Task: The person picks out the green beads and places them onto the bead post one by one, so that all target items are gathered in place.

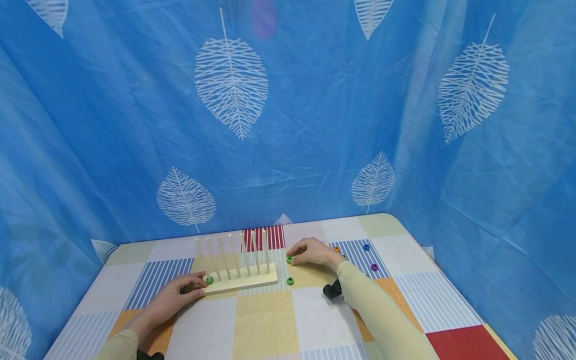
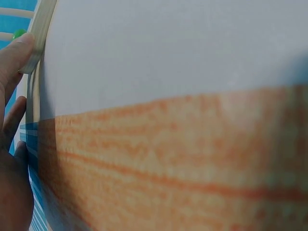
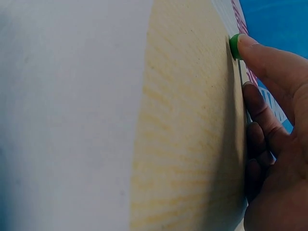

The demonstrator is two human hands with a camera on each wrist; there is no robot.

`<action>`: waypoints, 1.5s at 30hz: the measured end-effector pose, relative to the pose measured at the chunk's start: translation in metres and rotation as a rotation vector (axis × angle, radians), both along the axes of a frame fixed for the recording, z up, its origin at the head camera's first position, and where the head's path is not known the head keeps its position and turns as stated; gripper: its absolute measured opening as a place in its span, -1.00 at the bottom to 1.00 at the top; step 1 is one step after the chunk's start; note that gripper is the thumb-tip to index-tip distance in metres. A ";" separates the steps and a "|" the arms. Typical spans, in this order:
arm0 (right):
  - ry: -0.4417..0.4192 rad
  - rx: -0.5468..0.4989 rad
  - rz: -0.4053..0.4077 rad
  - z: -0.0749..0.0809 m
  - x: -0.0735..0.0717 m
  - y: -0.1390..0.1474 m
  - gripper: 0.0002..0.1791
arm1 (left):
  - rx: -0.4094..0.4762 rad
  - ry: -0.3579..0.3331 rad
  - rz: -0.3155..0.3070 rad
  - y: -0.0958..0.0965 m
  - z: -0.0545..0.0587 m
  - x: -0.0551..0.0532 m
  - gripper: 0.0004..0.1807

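Observation:
A pale wooden peg board [image 1: 245,283] with several upright pegs stands on the checked tablecloth. A green bead [image 1: 209,280] sits at the foot of its leftmost peg. My left hand [image 1: 201,287] holds the board's left end, thumb [image 2: 17,53] pressed against its edge [image 2: 41,29]. To the right of the board, my right hand [image 1: 292,258] curls over a second green bead [image 1: 289,259]. In the right wrist view its index fingertip [image 3: 250,45] touches that bead [image 3: 234,47], and the thumb is hidden. A third green bead [image 1: 290,281] lies loose in front.
Orange [image 1: 336,249], blue [image 1: 366,247] and purple [image 1: 374,267] beads lie scattered right of my right hand. The table [image 1: 270,325] is ringed by a blue leaf-print curtain [image 1: 315,125] close behind and on both sides. A black wrist strap [image 1: 332,290] shows under my right forearm.

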State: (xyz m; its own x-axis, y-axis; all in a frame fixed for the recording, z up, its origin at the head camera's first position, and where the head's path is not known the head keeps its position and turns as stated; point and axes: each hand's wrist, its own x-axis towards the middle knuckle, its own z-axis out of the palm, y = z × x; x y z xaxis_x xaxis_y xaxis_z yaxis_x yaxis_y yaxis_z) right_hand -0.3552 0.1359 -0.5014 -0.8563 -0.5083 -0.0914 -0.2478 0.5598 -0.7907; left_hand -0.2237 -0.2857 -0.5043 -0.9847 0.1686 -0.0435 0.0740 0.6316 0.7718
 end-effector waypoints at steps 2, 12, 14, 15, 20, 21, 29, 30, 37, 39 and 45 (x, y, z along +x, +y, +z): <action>-0.005 0.006 -0.010 0.000 0.000 0.001 -0.73 | -0.004 0.007 -0.005 0.000 0.000 0.000 -0.81; -0.001 0.006 -0.010 -0.001 0.000 0.000 -0.75 | -0.004 -0.001 -0.001 0.000 0.000 -0.001 -0.80; 0.002 0.013 -0.012 -0.001 -0.001 0.000 -0.75 | -0.001 -0.003 -0.002 -0.001 0.000 -0.001 -0.79; 0.005 0.014 -0.013 -0.002 -0.001 0.000 -0.75 | 0.002 -0.004 -0.003 -0.001 0.000 -0.001 -0.79; 0.024 0.016 -0.011 -0.001 0.000 -0.001 -0.76 | 0.011 0.003 -0.006 -0.001 0.000 -0.001 -0.79; 0.029 0.018 -0.011 -0.001 0.001 -0.001 -0.76 | 0.010 0.005 -0.006 -0.001 0.001 0.000 -0.79; 0.051 0.045 -0.017 -0.003 0.000 -0.001 -0.78 | 0.010 0.012 -0.004 0.000 0.001 0.001 -0.80; 0.054 0.049 -0.018 -0.003 0.000 -0.001 -0.78 | 0.009 0.013 -0.003 0.000 0.001 0.001 -0.80; 0.063 0.069 -0.023 -0.003 0.000 -0.002 -0.81 | 0.002 0.017 -0.001 0.000 -0.001 0.000 -0.80; 0.063 0.072 -0.021 -0.002 0.001 -0.002 -0.81 | 0.004 0.017 -0.003 -0.001 -0.001 0.000 -0.81; 0.073 0.080 -0.014 0.000 0.002 -0.002 -0.81 | 0.002 0.020 -0.004 0.000 0.000 0.001 -0.82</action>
State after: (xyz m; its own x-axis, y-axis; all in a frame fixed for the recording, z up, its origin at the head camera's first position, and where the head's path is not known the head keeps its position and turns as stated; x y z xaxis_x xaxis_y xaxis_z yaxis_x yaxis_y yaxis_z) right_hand -0.3530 0.1336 -0.5015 -0.8692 -0.4897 -0.0683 -0.2949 0.6243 -0.7234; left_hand -0.2228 -0.2861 -0.5045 -0.9847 0.1725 -0.0240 0.0915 0.6297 0.7715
